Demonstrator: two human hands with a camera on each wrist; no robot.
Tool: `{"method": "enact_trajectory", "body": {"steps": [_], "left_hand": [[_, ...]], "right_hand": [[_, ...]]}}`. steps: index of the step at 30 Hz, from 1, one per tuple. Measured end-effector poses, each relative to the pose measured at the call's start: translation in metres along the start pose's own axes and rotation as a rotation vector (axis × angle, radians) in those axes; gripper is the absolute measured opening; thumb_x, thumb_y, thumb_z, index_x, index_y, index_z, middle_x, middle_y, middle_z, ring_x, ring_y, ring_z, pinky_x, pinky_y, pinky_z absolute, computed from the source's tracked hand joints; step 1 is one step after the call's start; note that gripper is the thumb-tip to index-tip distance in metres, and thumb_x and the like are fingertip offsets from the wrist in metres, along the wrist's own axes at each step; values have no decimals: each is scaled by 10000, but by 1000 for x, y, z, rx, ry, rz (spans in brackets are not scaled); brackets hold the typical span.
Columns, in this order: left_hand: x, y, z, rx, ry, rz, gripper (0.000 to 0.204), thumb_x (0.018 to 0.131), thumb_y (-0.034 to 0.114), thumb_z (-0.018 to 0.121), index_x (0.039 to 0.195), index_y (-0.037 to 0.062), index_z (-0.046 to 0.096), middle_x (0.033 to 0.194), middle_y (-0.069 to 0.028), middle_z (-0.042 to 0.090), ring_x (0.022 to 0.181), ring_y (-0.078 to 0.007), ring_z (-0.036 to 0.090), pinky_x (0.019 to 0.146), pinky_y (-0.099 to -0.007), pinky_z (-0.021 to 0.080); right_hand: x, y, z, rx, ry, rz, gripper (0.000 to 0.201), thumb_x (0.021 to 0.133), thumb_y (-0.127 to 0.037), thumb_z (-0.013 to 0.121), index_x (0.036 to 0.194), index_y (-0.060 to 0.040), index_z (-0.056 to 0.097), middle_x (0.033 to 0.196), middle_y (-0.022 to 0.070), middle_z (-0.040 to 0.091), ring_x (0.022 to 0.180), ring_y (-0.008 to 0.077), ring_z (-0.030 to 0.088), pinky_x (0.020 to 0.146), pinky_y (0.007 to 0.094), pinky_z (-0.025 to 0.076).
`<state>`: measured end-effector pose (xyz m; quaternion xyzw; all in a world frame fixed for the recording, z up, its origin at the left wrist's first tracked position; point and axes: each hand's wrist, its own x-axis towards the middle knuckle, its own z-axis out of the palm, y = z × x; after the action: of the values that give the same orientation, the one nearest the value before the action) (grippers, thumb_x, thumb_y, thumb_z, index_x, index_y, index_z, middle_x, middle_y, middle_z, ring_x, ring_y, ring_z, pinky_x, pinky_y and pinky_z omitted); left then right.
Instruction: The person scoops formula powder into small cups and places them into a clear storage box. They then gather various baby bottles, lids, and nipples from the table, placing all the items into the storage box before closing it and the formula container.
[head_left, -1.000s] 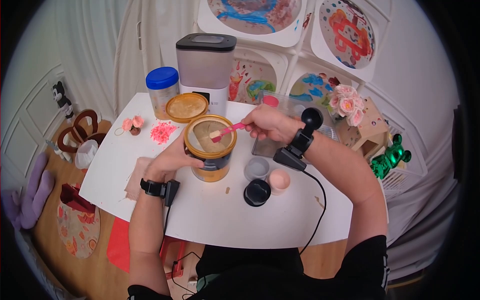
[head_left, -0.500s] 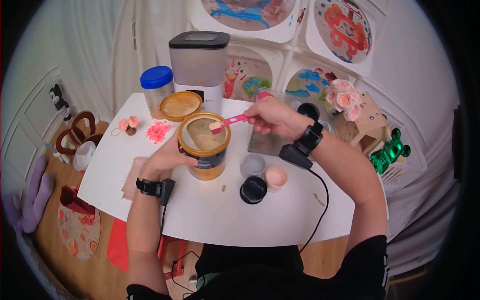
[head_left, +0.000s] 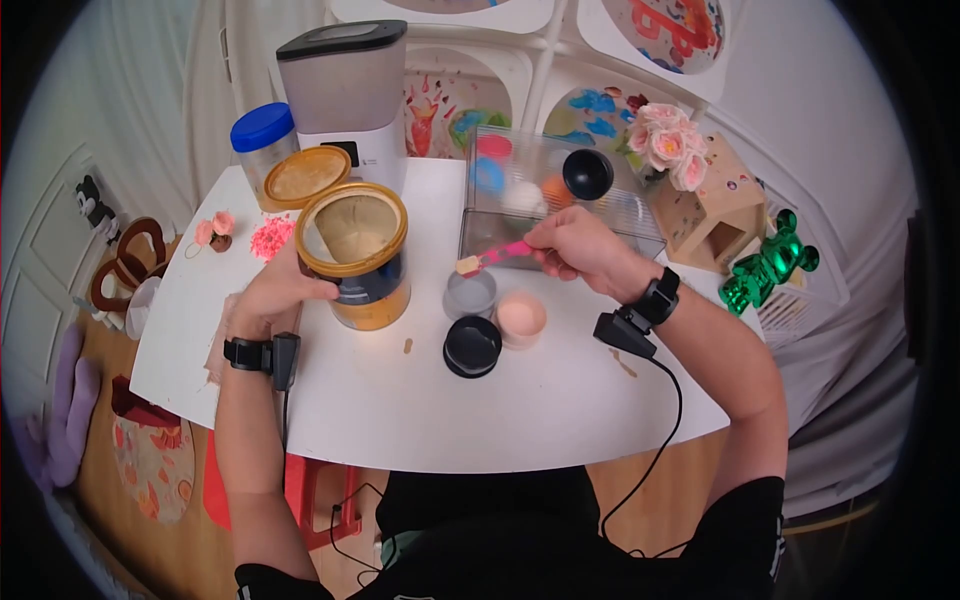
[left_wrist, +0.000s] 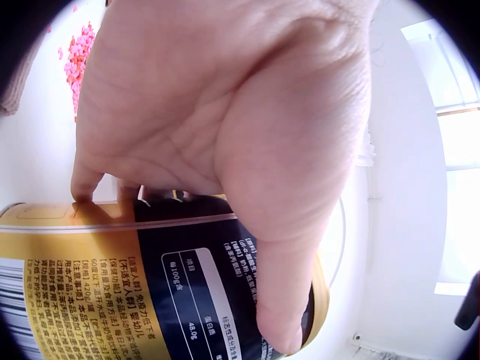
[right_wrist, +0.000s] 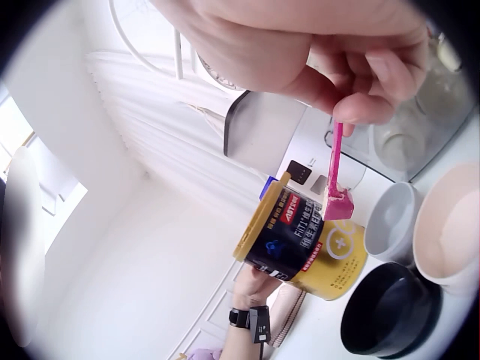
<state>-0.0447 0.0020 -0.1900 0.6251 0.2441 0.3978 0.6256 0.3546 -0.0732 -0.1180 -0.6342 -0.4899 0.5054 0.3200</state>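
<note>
The left hand [head_left: 277, 297] grips the left side of an open gold-and-dark-blue cylindrical can [head_left: 375, 295], thumb and fingers round its wall. Just right of the can stand a translucent grey cup [head_left: 470, 295], a round black cup [head_left: 472, 347] and a pale peach cup [head_left: 521, 318]; a pink plastic scoop [head_left: 492, 256] bearing pale powder [head_left: 467, 266] has just moved out from over the can's mouth, so this scooping seems done. Farther right of the can, the right hand [head_left: 580, 250] pinches the scoop's handle.
</note>
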Motion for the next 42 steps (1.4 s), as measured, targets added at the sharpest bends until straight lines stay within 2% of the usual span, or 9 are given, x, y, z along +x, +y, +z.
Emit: {"method": "enact_trajectory", "body": {"steps": [3, 9, 12, 15, 18, 24, 27, 33, 42], "left_hand": [[-1, -3, -1, 17, 7, -3, 1207, 622, 171, 1048, 1619, 37, 381, 1572, -63, 533, 1474, -205, 474, 1248, -378, 348], [-4, -3, -4, 24, 20, -41, 1204, 645, 181, 1044, 1627, 31, 364, 1587, -67, 521, 1484, -210, 463, 1253, -381, 340], [-3, -5, -10, 67, 3, -38, 1208, 659, 202, 1043, 1632, 26, 350, 1597, -73, 510, 1493, -212, 451, 1258, -384, 334], [-3, -5, -13, 98, -1, -35, 1221, 660, 233, 1047, 1636, 24, 344, 1597, -75, 507, 1492, -211, 449, 1257, -383, 333], [-1, -6, -16, 135, -4, -30, 1236, 658, 264, 1052, 1639, 21, 340, 1597, -77, 506, 1491, -210, 449, 1256, -380, 333], [-1, -6, -15, 129, -11, -39, 1246, 657, 290, 1053, 1640, 19, 336, 1602, -80, 500, 1493, -210, 444, 1256, -378, 331], [-1, -4, -14, 124, -8, -35, 1244, 661, 292, 1051, 1641, 18, 335, 1603, -82, 498, 1494, -211, 442, 1257, -379, 328], [-1, -4, -13, 122, -12, -25, 1242, 666, 294, 1049, 1642, 17, 332, 1602, -83, 496, 1496, -216, 440, 1261, -383, 322], [-2, -3, -11, 90, -7, -34, 1241, 657, 258, 1051, 1641, 20, 333, 1603, -84, 497, 1498, -213, 438, 1266, -382, 317]], "right_hand": [[-1, 19, 4, -10, 52, -11, 204, 1022, -119, 661, 874, -4, 741, 712, 6, 648, 552, 81, 573, 463, 251, 385], [8, 59, 21, -261, 171, -358, 208, 1015, -98, 687, 927, 67, 778, 742, 16, 680, 595, 88, 601, 538, 271, 478], [3, 65, 28, -440, 224, -466, 152, 954, -95, 697, 970, 8, 807, 823, 145, 763, 671, 260, 698, 666, 385, 559], [-6, 61, 32, -599, 231, -668, 134, 912, -92, 722, 968, -17, 818, 869, 186, 754, 758, 349, 718, 729, 438, 572], [-9, 63, 33, -806, 245, -798, 108, 869, -63, 751, 947, -41, 822, 880, 153, 748, 730, 335, 711, 689, 380, 567], [-15, 60, 37, -953, 229, -828, 87, 835, -84, 750, 885, -40, 807, 844, 131, 742, 746, 347, 714, 686, 405, 578], [-17, 61, 37, -902, 249, -871, 86, 825, -94, 751, 869, -37, 797, 834, 128, 741, 743, 343, 715, 675, 408, 574], [-18, 64, 37, -995, 216, -825, 90, 821, -96, 745, 862, -31, 793, 836, 133, 743, 746, 345, 718, 670, 415, 574], [-20, 61, 40, -925, 248, -848, 93, 853, -107, 738, 870, -32, 790, 838, 136, 743, 746, 349, 719, 680, 420, 578]]}}
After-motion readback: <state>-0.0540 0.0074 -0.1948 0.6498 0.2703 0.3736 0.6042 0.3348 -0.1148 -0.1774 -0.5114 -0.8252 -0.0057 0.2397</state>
